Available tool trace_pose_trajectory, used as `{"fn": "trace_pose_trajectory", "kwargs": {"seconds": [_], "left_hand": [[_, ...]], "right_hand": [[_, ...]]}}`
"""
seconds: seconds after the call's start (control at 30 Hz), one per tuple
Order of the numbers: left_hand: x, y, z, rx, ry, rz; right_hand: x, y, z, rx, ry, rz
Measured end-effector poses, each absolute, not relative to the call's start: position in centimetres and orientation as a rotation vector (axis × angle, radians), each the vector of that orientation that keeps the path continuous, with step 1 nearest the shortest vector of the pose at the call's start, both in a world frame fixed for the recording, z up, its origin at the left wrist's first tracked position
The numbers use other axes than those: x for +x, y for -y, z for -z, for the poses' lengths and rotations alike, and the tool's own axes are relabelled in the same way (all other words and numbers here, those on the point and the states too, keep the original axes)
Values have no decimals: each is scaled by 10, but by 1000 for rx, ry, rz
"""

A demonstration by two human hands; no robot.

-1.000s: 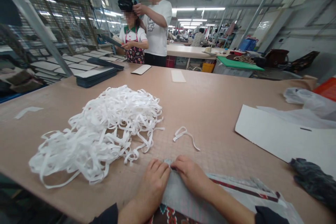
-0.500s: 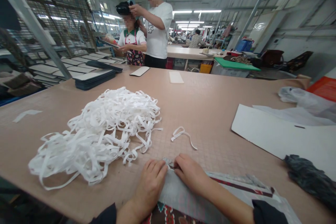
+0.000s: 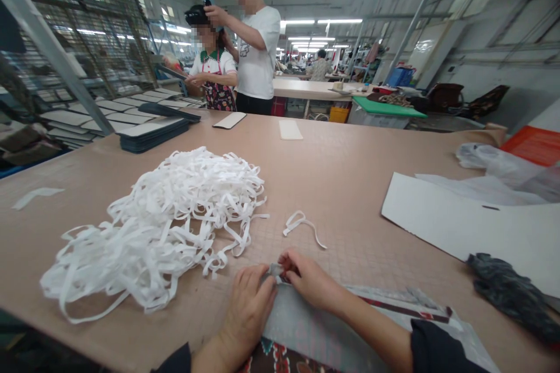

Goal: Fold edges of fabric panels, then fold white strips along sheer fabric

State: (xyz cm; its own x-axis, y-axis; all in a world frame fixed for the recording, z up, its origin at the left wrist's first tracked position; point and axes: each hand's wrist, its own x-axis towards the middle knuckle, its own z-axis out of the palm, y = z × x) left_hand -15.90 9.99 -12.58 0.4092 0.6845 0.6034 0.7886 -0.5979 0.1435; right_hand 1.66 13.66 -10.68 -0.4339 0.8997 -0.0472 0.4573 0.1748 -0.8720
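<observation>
A translucent grey plastic bag (image 3: 297, 323) lies flat at the near edge of the table, with a dark red strip showing along its right part. At the bag's top left corner, my left hand (image 3: 250, 298) is closed, its fingers bent over the edge of the plastic. Just to the right, my right hand (image 3: 308, 280) pinches a crumpled bit of the same corner between thumb and fingers. Patterned dark red cloth (image 3: 273, 355) shows below the bag. A loose white strap (image 3: 304, 224) lies beyond my hands, and a large tangled pile of white straps (image 3: 175, 221) is to the left.
White board (image 3: 472, 224) and crumpled black plastic (image 3: 510, 288) lie on the right. Stacked dark-edged panels (image 3: 153, 135) stand at the far left, with a pale card (image 3: 290, 129) at the far edge. Two people (image 3: 258, 52) stand beyond the table.
My right hand has lifted and turned slightly, drawing up the bag's corner so more crumpled plastic shows between my hands. My left hand stays at the edge. The view has shifted a little.
</observation>
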Motion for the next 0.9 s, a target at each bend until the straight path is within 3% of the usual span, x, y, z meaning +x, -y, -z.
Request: {"fn": "trace_pose_trajectory", "kwargs": {"seconds": [0.23, 0.9], "left_hand": [[-158, -102, 127, -2600, 1298, 833], [-154, -106, 125, -2773, 1348, 366]], "right_hand": [[11, -151, 116, -1176, 2342, -832], [2, -172, 105, -1324, 2517, -850]]}}
